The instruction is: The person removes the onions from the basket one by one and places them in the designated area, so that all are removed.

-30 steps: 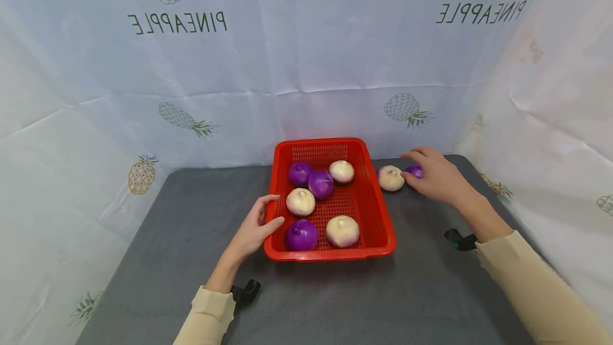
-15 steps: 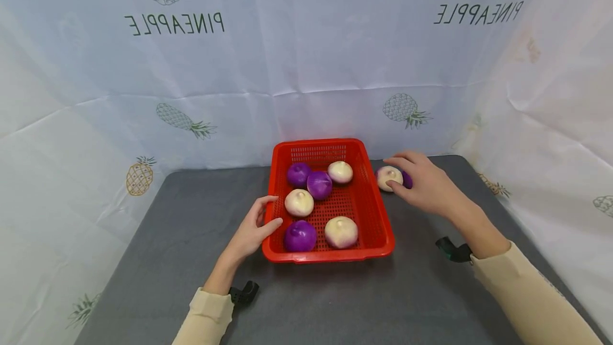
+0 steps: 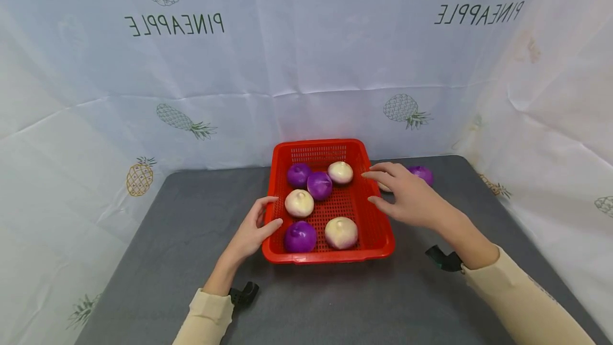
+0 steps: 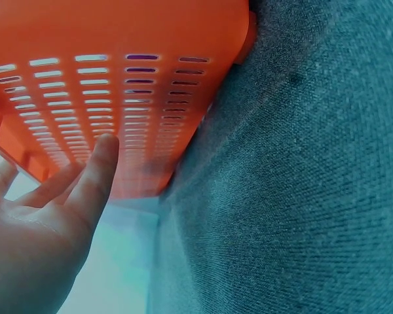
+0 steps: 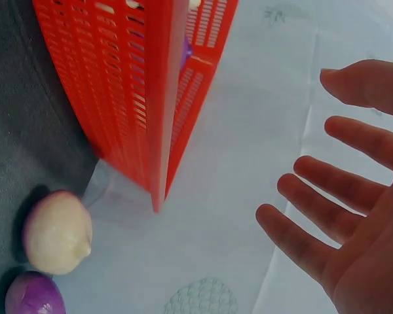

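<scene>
A red plastic basket (image 3: 330,254) holds purple onion-like bulbs (image 3: 300,237) and cream ones (image 3: 341,232) with purple undersides. My left hand (image 3: 251,232) rests at its left rim, thumb and forefinger at the edge. In the left wrist view, extended fingers (image 4: 95,173) reach the slotted outer wall. Above the right rim hovers my right hand (image 3: 411,194), its fingers spread and holding nothing. Beside the basket lies a cream bulb (image 5: 57,232), mostly hidden behind that hand in the head view. A purple bulb (image 3: 421,175) is just right of it.
A dark grey cloth (image 3: 201,217) covers the table. Pale curtains (image 3: 306,57) printed with pineapples hang close behind and along both sides. The basket stands near the table's back edge.
My right hand has moved left from beside the two loose bulbs to over the basket's right rim, uncovering the purple one. My left hand and the basket stay put.
</scene>
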Demonstrator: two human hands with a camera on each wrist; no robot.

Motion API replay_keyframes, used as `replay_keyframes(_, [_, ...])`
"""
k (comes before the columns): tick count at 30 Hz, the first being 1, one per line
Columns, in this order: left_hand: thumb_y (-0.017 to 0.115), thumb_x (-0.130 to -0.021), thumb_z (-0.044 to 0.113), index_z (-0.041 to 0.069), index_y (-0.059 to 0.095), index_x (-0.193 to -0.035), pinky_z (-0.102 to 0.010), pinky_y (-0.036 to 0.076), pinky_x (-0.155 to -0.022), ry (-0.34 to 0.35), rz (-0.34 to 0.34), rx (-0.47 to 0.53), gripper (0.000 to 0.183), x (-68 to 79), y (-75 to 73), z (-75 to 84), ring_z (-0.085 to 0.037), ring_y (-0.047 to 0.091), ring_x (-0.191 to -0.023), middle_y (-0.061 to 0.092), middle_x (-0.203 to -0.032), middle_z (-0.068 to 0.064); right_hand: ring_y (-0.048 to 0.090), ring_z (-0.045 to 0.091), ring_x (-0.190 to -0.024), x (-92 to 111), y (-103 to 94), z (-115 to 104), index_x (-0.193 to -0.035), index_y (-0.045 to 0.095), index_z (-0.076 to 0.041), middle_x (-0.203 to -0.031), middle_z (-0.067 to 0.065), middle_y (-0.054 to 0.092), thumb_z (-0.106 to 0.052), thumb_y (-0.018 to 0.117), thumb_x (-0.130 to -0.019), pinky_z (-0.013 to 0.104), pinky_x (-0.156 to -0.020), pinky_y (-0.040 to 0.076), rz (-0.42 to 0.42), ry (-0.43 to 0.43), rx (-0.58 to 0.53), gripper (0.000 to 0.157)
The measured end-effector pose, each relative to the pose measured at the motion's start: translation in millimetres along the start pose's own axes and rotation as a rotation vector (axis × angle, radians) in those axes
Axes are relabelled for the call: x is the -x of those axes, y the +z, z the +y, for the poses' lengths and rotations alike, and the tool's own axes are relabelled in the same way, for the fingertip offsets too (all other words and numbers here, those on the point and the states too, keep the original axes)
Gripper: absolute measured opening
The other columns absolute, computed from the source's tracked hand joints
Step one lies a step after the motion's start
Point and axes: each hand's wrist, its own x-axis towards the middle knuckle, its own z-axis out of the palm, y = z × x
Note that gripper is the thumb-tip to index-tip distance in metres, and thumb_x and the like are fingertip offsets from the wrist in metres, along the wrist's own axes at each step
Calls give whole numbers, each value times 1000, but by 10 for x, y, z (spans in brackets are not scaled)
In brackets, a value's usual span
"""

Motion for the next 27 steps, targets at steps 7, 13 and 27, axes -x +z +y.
replay_keyframes(7, [67, -97, 17, 10, 37, -148, -49, 58, -89, -9, 3, 3, 59, 4, -9, 9, -44, 54, -125, 47, -145, -21, 56, 31, -119, -51, 98, -112, -132, 66, -9, -131, 14, 60, -18, 80, -85, 48, -89, 58, -49, -65, 30, 49])
replay_keyframes(13, [67, -97, 17, 11, 38, -148, -48, 58, -89, -3, 3, -5, 59, -1, -12, -2, -42, 54, -125, 47, -145, -21, 57, 28, -118, -75, 222, -177, -131, 67, -10, -131, 12, 61, -22, 81, -85, 47, -95, 55, -105, -121, 68, 49])
replay_keyframes(27, [68, -97, 18, 12, 38, -148, -47, 59, -87, -10, 3, -10, 59, -1, -2, 0, -40, 55, -125, 47, -145, -20, 56, 26, -117, -149, 465, -275, -131, 66, -13, -131, 8, 60, -25, 77, -88, 43, -97, 53, -219, -194, 67, 46])
